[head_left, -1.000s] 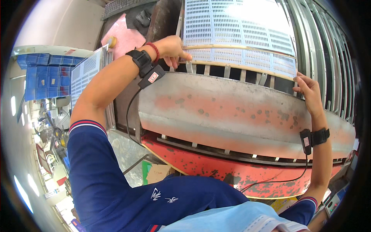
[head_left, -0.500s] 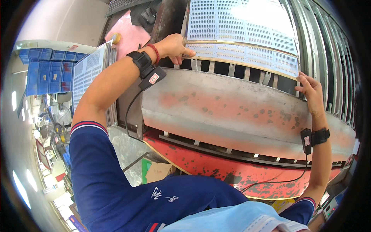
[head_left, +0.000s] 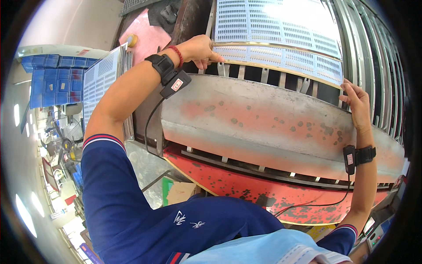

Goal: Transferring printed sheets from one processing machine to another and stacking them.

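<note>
A large pale perforated sheet [head_left: 263,33] with rows of small slots lies across the machine bed, part of it washed out by glare. Along its near side runs a narrower perforated strip [head_left: 281,58], bounded by a thin yellowish bar; whether it is one piece with the sheet I cannot tell. My left hand [head_left: 201,50] grips the near left corner, thumb on top and fingers curled below. At the near right corner, my right hand [head_left: 355,97] pinches the edge between thumb and fingers. Several metal fingers [head_left: 264,75] of the machine show just in front of the strip.
A worn grey and red machine beam [head_left: 259,110] lies between me and the sheet. To the left stands a stack of perforated sheets [head_left: 102,81], with blue bins [head_left: 57,86] beyond. A pink sheet [head_left: 143,37] holds a tape roll [head_left: 132,41]. Metal rails [head_left: 367,57] run at the right.
Both hands and the perforated sheet have shifted slightly away from me and to the right. The grip at both corners looks the same.
</note>
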Available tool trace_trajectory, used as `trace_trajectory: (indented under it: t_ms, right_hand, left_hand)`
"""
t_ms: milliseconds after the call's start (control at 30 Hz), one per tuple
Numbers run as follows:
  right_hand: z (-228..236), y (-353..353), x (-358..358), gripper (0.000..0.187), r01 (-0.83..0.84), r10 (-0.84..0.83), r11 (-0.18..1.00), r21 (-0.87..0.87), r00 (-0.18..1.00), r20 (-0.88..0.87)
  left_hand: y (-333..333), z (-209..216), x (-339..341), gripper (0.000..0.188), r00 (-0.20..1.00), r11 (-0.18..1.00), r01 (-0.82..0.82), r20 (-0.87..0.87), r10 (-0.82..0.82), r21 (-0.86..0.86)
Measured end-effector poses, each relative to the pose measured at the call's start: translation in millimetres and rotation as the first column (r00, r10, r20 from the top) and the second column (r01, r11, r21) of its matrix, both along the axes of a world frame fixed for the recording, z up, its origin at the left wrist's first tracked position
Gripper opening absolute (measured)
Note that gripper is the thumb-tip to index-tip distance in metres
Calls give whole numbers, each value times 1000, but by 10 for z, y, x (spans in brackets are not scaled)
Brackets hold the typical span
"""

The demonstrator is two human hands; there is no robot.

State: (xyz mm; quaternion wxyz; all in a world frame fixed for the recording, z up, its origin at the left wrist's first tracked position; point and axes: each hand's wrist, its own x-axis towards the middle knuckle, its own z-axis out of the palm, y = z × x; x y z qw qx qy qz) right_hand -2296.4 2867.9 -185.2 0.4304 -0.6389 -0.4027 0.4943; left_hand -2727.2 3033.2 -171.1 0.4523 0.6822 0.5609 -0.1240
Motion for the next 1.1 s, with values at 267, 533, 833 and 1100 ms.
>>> trace_trajectory:
  t_ms: [267,533,833,1100]
  right_hand:
    - [15,-6,-9,31,-22,22,1000,1,999,27]
    - [52,-18,-27,31,-110,111,994,-14,983,145]
    - [85,-8,-51,29,-111,112,994,-13,989,99]
    - [69,-8,-42,25,-90,93,995,-42,992,82]
  left_hand:
    - [-27,37,36,41,1000,999,-18,-21,18,-27]
    - [-52,133,38,38,997,997,-4,-81,-3,-82]
    - [-57,179,68,49,995,995,-11,-97,1,-102]
    - [-90,139,6,42,998,995,-59,11,60,-83]
